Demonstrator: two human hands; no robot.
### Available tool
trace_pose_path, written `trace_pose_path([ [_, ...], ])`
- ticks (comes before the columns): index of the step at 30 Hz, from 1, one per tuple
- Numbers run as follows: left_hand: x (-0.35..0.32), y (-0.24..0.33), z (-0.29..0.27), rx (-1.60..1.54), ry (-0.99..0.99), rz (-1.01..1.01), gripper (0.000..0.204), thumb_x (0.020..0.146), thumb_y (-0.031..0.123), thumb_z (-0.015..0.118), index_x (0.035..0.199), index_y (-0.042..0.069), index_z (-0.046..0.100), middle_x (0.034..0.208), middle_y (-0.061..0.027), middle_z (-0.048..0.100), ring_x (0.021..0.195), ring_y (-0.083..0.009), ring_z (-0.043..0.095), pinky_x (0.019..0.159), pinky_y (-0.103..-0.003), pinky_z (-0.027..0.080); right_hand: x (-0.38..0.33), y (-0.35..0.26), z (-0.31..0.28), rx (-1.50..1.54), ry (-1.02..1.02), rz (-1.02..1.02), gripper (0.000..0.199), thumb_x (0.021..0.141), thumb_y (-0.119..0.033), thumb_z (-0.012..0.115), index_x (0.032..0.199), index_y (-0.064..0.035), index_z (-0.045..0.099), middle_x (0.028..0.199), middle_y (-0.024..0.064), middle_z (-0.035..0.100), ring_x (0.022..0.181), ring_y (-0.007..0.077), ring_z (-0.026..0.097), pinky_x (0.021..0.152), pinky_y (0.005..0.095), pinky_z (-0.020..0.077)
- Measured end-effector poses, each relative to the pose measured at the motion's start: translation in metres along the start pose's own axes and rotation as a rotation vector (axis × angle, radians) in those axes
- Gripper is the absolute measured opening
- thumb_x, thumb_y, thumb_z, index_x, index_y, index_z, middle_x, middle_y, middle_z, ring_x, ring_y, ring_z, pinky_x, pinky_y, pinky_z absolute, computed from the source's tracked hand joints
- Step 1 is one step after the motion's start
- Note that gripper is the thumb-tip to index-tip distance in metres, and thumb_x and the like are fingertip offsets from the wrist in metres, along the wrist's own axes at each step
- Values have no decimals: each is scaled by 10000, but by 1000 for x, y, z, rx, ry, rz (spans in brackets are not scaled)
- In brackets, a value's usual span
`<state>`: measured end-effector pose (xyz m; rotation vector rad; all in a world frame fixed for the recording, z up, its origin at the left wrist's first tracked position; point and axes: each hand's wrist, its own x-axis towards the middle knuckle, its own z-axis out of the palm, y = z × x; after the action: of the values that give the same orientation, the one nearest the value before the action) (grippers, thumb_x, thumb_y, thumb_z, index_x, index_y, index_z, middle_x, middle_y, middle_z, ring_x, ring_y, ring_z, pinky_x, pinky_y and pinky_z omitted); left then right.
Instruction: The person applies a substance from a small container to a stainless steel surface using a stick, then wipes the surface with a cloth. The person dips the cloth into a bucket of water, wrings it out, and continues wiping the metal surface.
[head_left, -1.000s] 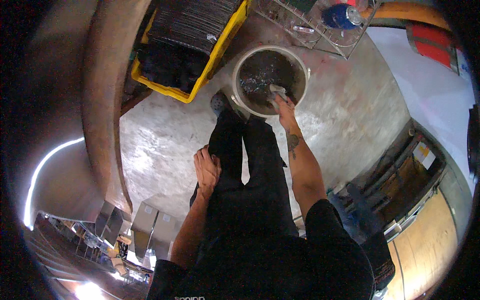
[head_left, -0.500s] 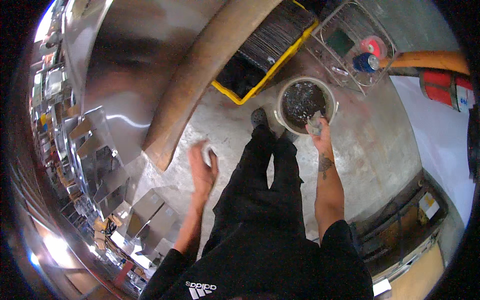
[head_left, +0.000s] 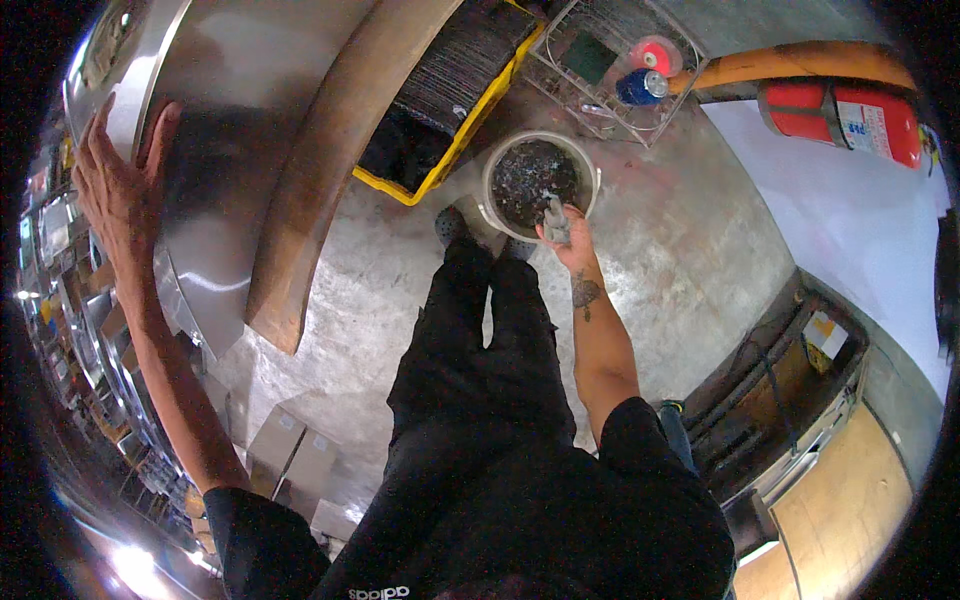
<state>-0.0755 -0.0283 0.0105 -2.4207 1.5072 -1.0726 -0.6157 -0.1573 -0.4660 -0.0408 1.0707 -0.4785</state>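
The floor (head_left: 690, 250) is bare grey concrete, mottled and scuffed, and the person stands on it in black trousers and dark shoes. To the person's left a large curved sheet of shiny metal (head_left: 215, 150) rises, with a long brown wooden beam (head_left: 310, 170) running along its inner edge. A red fire extinguisher (head_left: 850, 110) lies near the white wall at the upper right, beside an orange bar. Flat cardboard pieces (head_left: 290, 455) lie on the floor at the lower left, and a dark metal frame and wooden panel fill the lower right.

A round pale bucket (head_left: 495, 215) stands on the floor just in front of the person's shoes; its inside is dark and speckled with wet grey matter. Beside it sits a yellow crate (head_left: 470, 100) packed with dark flat pieces stood on edge. Behind the bucket a wire basket (head_left: 570, 70) holds a green pad, a red round thing and a blue can.

The right hand (head_left: 568, 235) hangs over the near rim of the bucket, its grip pressed together around a grey rag (head_left: 556, 218) that droops into the bucket's mouth. The left hand (head_left: 120, 180) is raised to the side, fingers spread flat against the edge of the metal sheet, holding nothing.
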Motion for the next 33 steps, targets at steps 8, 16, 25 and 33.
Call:
trace_pose_path([
  [8,24,-19,24,86,-37,-33,790,894,632,756,1448,97,581,1429,-201,618,1353,-404,553,1134,-519,426,7,10,10,86,167,-151,352,889,-49,788,1199,-140,649,1163,87,678,1018,279,654,869,474,622],
  [16,47,-55,62,70,-26,48,726,938,578,742,1402,38,604,1344,-224,658,1283,-408,597,1086,-498,441,2,10,21,-161,155,-353,397,909,-160,808,1215,-116,559,1007,77,673,735,222,658,593,363,576],
  [25,44,-50,78,-115,3,6,766,929,580,750,1431,29,574,1350,-238,653,1282,-406,599,1096,-505,434,0,-5,43,-453,413,-671,383,967,-370,783,1172,-103,601,728,-30,583,525,92,516,462,266,441],
  [33,41,-38,61,-395,-50,-181,772,936,641,704,1378,19,586,1323,-244,618,1238,-434,563,1042,-563,451,-48,-7,88,-18,291,-414,376,1002,-453,619,1135,-106,674,1001,77,683,812,268,660,707,441,571],
])
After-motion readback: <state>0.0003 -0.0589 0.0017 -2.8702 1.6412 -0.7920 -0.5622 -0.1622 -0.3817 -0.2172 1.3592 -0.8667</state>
